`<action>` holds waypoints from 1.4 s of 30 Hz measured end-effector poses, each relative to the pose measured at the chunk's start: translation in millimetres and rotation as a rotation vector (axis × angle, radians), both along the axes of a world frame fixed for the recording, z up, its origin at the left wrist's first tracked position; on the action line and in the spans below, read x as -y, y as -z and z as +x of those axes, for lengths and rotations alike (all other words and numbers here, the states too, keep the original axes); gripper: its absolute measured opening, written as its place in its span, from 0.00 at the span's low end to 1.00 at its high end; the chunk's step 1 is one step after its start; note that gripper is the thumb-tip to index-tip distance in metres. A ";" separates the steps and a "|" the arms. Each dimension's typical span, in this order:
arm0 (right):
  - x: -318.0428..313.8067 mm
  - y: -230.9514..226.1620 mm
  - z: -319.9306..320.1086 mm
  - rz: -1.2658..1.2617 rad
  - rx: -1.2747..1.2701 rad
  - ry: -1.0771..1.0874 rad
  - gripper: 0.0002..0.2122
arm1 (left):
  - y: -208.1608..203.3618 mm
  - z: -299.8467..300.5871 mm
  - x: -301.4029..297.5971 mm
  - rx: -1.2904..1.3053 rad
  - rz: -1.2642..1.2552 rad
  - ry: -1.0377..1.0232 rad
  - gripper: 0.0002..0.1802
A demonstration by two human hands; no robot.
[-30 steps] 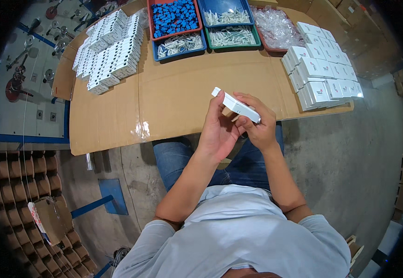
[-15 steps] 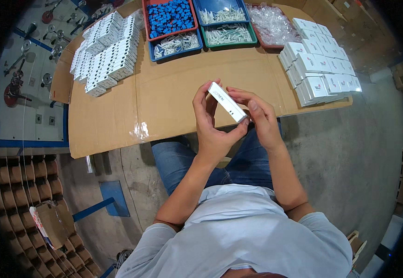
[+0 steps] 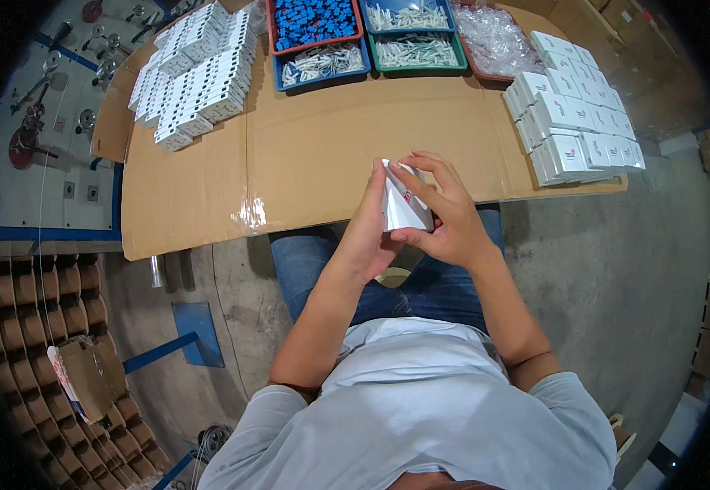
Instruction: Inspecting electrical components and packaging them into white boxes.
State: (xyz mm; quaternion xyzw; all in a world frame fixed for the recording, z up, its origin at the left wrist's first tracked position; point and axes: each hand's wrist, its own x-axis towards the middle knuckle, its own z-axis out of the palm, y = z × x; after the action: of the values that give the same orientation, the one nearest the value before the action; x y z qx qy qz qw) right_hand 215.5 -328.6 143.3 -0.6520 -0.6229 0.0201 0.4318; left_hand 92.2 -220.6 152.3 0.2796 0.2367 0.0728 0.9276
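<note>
Your two hands are partly open around one white box (image 3: 400, 216), holding it between them: your left hand (image 3: 363, 237) lies along its left side with the fingers nearly straight, and your right hand (image 3: 459, 224) curves over its right side, thumb at the near end. Your fingers hide part of the box. It is in front of you, seen against the near edge of the tabletop (image 3: 314, 155), above your lap. To your right a stack of white boxes (image 3: 579, 122) stands near the tabletop's edge; to your left stands another stack (image 3: 195, 82). Trays line the far side between them: a red tray (image 3: 318, 46) of blue pieces overlapping a blue tray (image 3: 322, 81) of white ones, a second blue tray (image 3: 412, 31) overlapping a green tray (image 3: 422, 70), both with whitish pieces, then a reddish tray (image 3: 494, 78) heaped with clear plastic
</note>
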 end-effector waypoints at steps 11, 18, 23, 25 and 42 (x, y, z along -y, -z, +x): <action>-6.3 22.2 -10.1 0.020 -0.004 -0.046 0.36 | 18.4 -11.2 12.5 0.076 -0.117 -0.090 0.36; -5.8 25.3 -4.8 0.084 0.100 -0.031 0.34 | 17.9 -4.5 24.8 0.092 -0.118 -0.129 0.34; -6.5 29.8 -0.7 0.123 0.149 -0.009 0.33 | 16.8 -0.7 25.7 0.107 -0.126 -0.136 0.32; -5.6 32.0 1.3 0.136 0.132 -0.020 0.33 | 15.5 0.2 27.2 0.064 -0.120 -0.155 0.32; 2.9 35.7 10.5 -0.222 0.260 -0.051 0.37 | 29.3 -3.2 19.1 -0.042 -0.132 -0.148 0.29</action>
State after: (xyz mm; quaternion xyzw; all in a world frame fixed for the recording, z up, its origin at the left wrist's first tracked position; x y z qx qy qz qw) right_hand 226.0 -331.5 107.6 -0.6769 -0.6838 0.0152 0.2721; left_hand 89.0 -239.7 123.0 0.2011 0.2804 0.1193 0.9310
